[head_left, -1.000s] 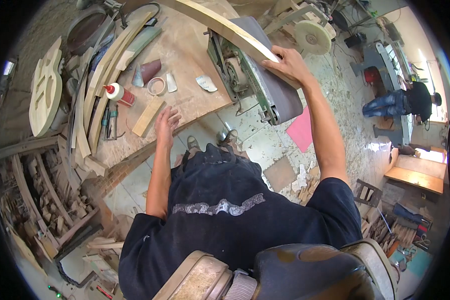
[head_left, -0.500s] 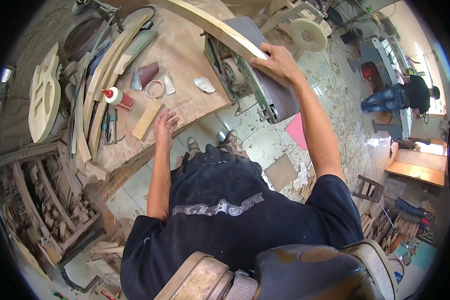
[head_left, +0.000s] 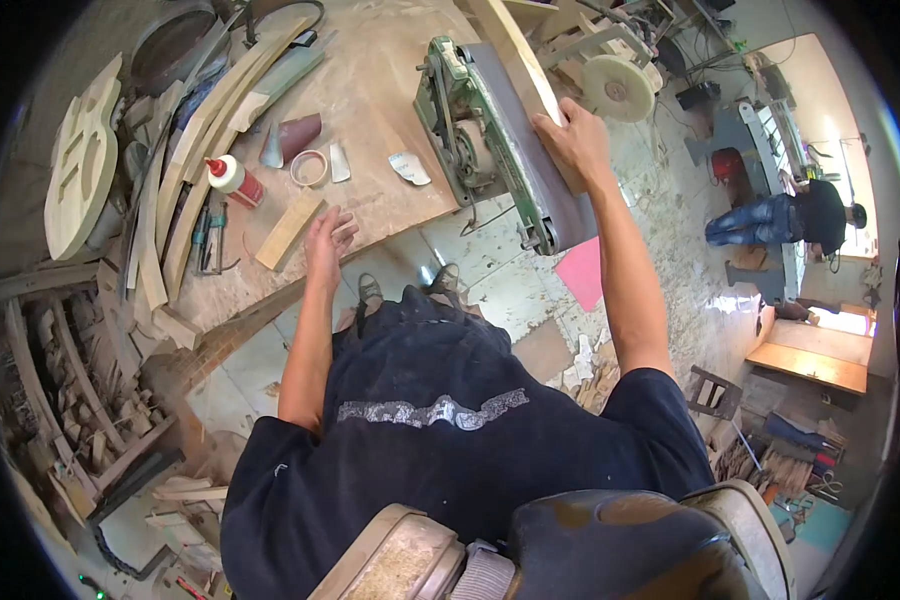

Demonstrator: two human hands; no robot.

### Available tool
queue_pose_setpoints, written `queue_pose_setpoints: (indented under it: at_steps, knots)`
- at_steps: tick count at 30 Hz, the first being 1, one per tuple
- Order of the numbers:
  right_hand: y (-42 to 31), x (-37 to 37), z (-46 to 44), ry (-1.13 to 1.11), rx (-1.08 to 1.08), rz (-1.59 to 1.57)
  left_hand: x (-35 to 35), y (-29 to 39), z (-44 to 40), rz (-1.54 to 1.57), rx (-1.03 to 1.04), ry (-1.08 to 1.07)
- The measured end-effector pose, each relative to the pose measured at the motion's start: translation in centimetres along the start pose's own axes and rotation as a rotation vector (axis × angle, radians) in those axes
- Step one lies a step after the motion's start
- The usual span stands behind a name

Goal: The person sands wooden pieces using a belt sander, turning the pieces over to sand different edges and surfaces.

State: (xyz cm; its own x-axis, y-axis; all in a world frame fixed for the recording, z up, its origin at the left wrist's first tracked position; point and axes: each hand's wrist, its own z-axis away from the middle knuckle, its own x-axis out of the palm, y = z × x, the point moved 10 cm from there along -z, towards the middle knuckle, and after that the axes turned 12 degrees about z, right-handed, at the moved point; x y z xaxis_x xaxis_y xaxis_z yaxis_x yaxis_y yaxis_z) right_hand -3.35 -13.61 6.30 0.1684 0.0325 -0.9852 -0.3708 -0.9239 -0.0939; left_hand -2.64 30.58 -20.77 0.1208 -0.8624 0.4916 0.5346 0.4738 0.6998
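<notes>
My right hand (head_left: 578, 148) is closed around the near end of a long wooden board (head_left: 518, 50). The board stretches away along the right side of a green belt sander (head_left: 460, 140), beside its grey belt (head_left: 530, 140); I cannot tell whether they touch. At the workbench's front edge my left hand (head_left: 328, 242) is open, fingers apart, and holds nothing. Just left of it lies a small wooden block (head_left: 290, 231). Farther back are a glue bottle (head_left: 235, 182) with a red cap, a roll of tape (head_left: 310, 169) and rolled sandpaper (head_left: 292, 138).
Curved wooden strips (head_left: 205, 120) and pliers (head_left: 210, 238) lie on the workbench (head_left: 380, 90). A pale cut-out wooden panel (head_left: 82, 165) stands at far left, above a pile of scrap wood (head_left: 70, 380). Behind the sander is a round disc (head_left: 620, 87). Another person (head_left: 795, 215) stands at right.
My right hand has swung the board rightward, from across the top of the sander to its right side, uncovering more of the machine. My left hand stays open beside the block.
</notes>
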Motion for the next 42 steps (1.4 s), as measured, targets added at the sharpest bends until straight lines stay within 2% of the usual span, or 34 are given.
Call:
queue_pose_setpoints:
  at_steps: [12,27,33,42]
  knots:
    - [1.2,0.1,0.1,0.035,0.176,0.204,-0.4,0.0,-0.8,0.024,-0.016,-0.008]
    - [0.3,-0.6,1.1,0.041,0.206,0.272,-1.8,0.0,-0.8,0.049,-0.017,-0.011]
    - [-0.3,-0.9,1.4,0.029,0.102,0.177,-1.9,0.2,-0.7,0.056,-0.004,-0.014]
    - [-2.2,-0.7,0.7,-0.059,-0.196,-0.034,-1.3,0.0,-0.3,0.060,0.005,-0.023]
